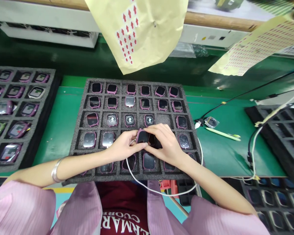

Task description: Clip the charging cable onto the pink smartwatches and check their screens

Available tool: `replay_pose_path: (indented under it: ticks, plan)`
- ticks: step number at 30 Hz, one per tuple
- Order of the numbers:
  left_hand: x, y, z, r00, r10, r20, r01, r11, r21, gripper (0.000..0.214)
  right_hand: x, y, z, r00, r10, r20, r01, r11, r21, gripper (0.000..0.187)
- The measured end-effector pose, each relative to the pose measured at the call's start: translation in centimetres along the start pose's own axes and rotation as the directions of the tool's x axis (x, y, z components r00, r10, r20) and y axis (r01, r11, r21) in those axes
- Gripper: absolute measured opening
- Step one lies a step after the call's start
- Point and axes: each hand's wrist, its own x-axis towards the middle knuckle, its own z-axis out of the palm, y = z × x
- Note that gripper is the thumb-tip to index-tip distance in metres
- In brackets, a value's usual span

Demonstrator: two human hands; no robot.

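Note:
A purple-cased smartwatch (142, 136) with a dark screen is held between both hands above a grey foam tray (76, 130). My left hand (126, 145) is closed on the watch's left side, its thumb along the lower edge. The fingertips and thumb of my right hand (166, 144) pinch the watch's right side. A white cable (147, 189) runs from beneath my left hand, loops below the tray and rises on the right; its end at the watch is hidden. More purple watches lie in the tray's compartments, and one lit watch (149, 120) is just above my right fingers.
At left stands another foam tray (52, 94) of watches. A green pen (222, 134), a small coiled item in clear plastic (211, 122) and cables lie to the right. Another dark tray (281, 130) stands at far right. Yellow sticker sheets (159, 29) hang from the shelf above.

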Motion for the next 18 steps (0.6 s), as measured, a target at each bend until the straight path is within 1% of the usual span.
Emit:
replay_pose_path:
  ticks: [3, 7, 10, 14, 18]
  plan:
    - [0.0, 0.0, -0.1, 1.0, 0.02, -0.003, -0.02, 1.0, -0.023, 0.027, -0.1, -0.2, 0.1, 0.999, -0.022, -0.035, 0.022, 1.0, -0.016, 0.03]
    - [0.0, 0.5, -0.1, 1.0, -0.02, 0.009, 0.02, 0.994, -0.108, 0.029, -0.1, -0.4, 0.2, 0.998, -0.023, -0.059, 0.025, 0.999, 0.027, 0.032]
    - [-0.1, 0.9, 0.0, 0.998, -0.061, 0.015, 0.062, 0.98, -0.19, 0.029, -0.1, -0.3, 0.2, 0.998, -0.006, -0.057, 0.011, 0.996, 0.086, 0.035]
    - [-0.2, 1.0, 0.0, 0.996, -0.081, 0.044, 0.09, 0.959, -0.267, 0.025, 0.0, -0.1, 0.2, 0.998, 0.018, -0.057, -0.004, 0.973, 0.231, 0.039]
    - [-0.2, 1.0, -0.1, 0.995, -0.073, 0.069, 0.089, 0.955, -0.283, 0.024, 0.0, -0.1, 0.2, 0.997, 0.022, -0.074, -0.002, 0.964, 0.265, 0.042]
